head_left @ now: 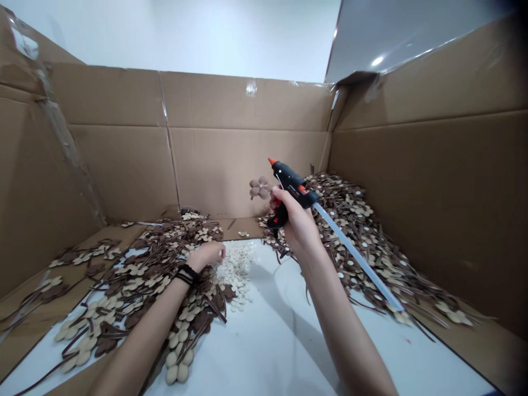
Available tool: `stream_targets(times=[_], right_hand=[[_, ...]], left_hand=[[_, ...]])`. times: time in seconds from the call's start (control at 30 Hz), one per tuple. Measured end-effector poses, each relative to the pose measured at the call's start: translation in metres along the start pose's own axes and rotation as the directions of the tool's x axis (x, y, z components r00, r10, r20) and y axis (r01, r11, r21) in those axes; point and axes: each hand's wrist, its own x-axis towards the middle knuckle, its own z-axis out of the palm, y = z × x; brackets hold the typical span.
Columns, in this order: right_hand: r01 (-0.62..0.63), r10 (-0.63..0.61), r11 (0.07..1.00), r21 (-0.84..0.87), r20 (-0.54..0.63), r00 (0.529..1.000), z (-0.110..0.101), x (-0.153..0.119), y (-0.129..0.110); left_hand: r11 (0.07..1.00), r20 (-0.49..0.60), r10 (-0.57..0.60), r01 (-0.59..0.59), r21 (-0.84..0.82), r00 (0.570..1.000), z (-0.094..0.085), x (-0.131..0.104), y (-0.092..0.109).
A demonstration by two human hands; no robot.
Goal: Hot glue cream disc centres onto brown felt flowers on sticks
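My right hand [297, 215] is wrapped round a black glue gun [289, 175] with an orange tip, raised above the white board. From the gun's back end runs a long translucent glue stick [357, 254]. At the thumb and fingers of that same hand is a brown flower-shaped piece [259, 188], held up beside the gun. My left hand [206, 254], a black band at its wrist, has its fingers curled together by a heap of small off-white discs [236, 272]. Whatever sits between those left fingertips is too small to name.
Brown and beige flower pieces with thin strips lie in a left pile [138, 269]. Another pile [350, 231], many pieces bearing white discs, leans along the right side. Tall cardboard walls [247, 154] enclose the white board [256, 341] at the back and sides.
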Motion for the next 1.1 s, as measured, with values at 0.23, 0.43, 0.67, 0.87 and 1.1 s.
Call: stream_targets(times=[0.23, 0.43, 0.67, 0.87, 1.1], right_hand=[[-0.012, 0.011, 0.999, -0.035, -0.01, 1.0, 0.001, 0.001, 0.004], [-0.06, 0.06, 0.996, -0.062, 0.005, 0.998, 0.003, -0.001, 0.004], [-0.107, 0.109, 0.99, -0.088, 0.013, 0.994, 0.001, -0.001, 0.005], [-0.109, 0.11, 0.992, -0.07, 0.014, 0.994, 0.0, -0.001, 0.006], [-0.089, 0.095, 0.992, -0.093, 0.054, 0.994, -0.004, 0.001, 0.006]], left_hand=[[0.999, 0.071, 0.032, -0.033, 0.016, 0.997, 0.014, 0.01, -0.009], [1.0, 0.043, 0.018, -0.018, -0.009, 0.999, 0.022, 0.017, -0.018], [0.991, 0.013, -0.021, 0.023, -0.132, 1.0, 0.031, 0.025, -0.029], [0.946, -0.046, -0.088, 0.069, -0.317, 0.995, 0.037, 0.026, -0.027], [0.772, -0.285, -0.084, -0.118, -0.624, 0.955, -0.025, -0.007, -0.003]])
